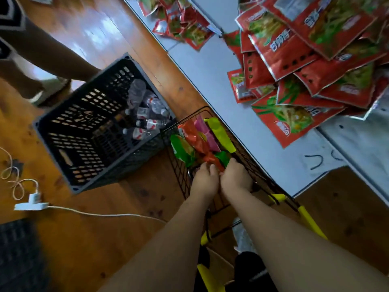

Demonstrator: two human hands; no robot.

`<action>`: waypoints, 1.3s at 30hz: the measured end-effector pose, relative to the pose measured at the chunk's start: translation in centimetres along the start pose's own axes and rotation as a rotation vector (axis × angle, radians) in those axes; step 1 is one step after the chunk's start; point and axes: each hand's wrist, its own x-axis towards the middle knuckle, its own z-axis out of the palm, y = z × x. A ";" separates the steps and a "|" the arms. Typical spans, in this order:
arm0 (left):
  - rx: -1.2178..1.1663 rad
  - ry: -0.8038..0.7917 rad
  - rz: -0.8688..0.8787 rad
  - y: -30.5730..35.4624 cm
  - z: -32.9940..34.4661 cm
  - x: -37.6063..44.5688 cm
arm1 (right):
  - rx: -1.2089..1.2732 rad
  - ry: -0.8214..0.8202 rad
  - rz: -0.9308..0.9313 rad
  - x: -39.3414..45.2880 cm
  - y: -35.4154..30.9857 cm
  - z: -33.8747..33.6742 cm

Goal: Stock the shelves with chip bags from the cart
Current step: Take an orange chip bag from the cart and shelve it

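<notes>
A black wire cart with yellow handles stands beside a white shelf. Inside it stand several chip bags in orange, pink, green and yellow-green. My left hand and my right hand reach into the cart side by side. Both sets of fingers close around the near ends of the orange and green bags. On the shelf lies a heap of red snack packets, with a smaller heap further back.
A black plastic crate holding water bottles sits on the wooden floor left of the cart. Another person's legs stand beyond it. A white power strip with cable lies at the left. A dark mat fills the bottom-left corner.
</notes>
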 end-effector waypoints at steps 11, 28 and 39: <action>0.307 -0.094 -0.052 4.1 -9.4 -7.9 | 0.119 0.056 -0.073 -10.7 -0.5 -10.2; 0.283 0.050 0.392 23.6 -34.0 -41.3 | 0.039 -0.310 -0.850 -34.3 -8.7 -49.4; -0.521 0.627 0.435 18.7 -34.8 -56.2 | 0.641 -0.312 -1.188 -47.9 -10.6 -53.5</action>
